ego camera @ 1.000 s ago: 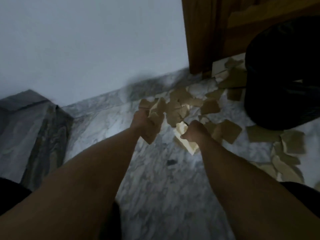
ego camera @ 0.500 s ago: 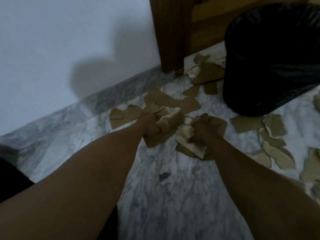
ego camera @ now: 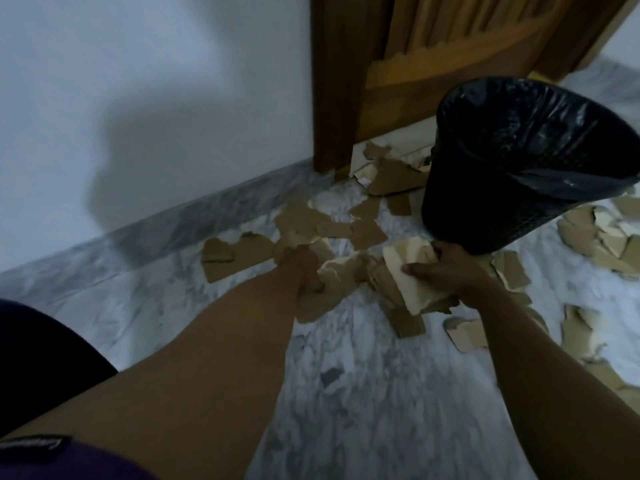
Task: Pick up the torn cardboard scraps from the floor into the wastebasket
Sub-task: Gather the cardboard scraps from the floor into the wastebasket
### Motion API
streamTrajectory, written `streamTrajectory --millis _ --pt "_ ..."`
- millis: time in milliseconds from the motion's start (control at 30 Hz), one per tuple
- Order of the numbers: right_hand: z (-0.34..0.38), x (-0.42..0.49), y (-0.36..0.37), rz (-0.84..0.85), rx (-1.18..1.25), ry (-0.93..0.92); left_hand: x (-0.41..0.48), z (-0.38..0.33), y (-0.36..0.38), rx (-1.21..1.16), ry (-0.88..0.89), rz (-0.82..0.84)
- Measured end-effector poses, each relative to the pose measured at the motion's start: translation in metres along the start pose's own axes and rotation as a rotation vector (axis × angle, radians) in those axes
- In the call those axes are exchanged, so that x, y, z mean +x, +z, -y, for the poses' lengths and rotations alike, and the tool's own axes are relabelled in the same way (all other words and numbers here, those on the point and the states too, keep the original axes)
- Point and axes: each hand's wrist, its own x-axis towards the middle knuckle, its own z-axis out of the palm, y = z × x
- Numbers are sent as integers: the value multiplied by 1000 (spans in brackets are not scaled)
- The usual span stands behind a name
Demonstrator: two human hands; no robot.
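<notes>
1. Cardboard scraps (ego camera: 239, 252) lie on the marble floor (ego camera: 346, 393), left of the middle of the frame, close to the wall. They are brown, flat and torn, with jagged edges.
2. The left hand (ego camera: 301, 271), just left of the middle, is curled tight round a brown bunch (ego camera: 311, 306) of pieces.
3. The right hand (ego camera: 450, 268), just right of the middle, pinches a pale bunch (ego camera: 412, 271) between thumb and fingers.
4. The wastebasket (ego camera: 460, 209), in the upper right, is black with a shiny bag inside. It stands just behind the right hand.
5. More scraps (ego camera: 588, 237) lie at the right edge.
6. I think this is the grabbing step. Next, both hands need to go up over the open top and let go. Small bits could slip out on the way.
</notes>
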Motion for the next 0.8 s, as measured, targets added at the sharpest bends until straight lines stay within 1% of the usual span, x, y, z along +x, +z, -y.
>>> streamTrajectory --millis 133,200,233,267,333,367,433,533,600,633,700,800 --pt "-10 -12 2 -200 238 130 10 10 6 -58 72 -27" --pt "-15 -19 5 -278 349 212 15 10 6 -173 100 -33" --pt "-18 -21 4 -285 402 256 17 9 4 -226 102 -27" --pt "-22 -21 3 -251 445 304 19 8 1 -283 96 -19" --pt "-15 -26 2 -71 474 379 22 1 -10 -458 75 20" --pt "-11 -27 5 18 423 395 25 -2 -15 -575 70 26" --pt "-7 -22 20 111 212 431 31 -9 -19 -812 69 8" --pt "-18 -11 54 115 -157 435 40 -13 -18 -1065 47 -71" --pt "-29 -7 71 91 -264 468 46 -12 -15 -1195 26 -111" --pt "-32 -7 77 83 -250 474 48 -11 -13 -1245 18 -123" --pt "-31 -10 85 83 -236 415 49 -14 -11 -1297 23 -134" --pt "-26 -6 89 77 -298 332 51 -18 -2 -1185 93 -124"
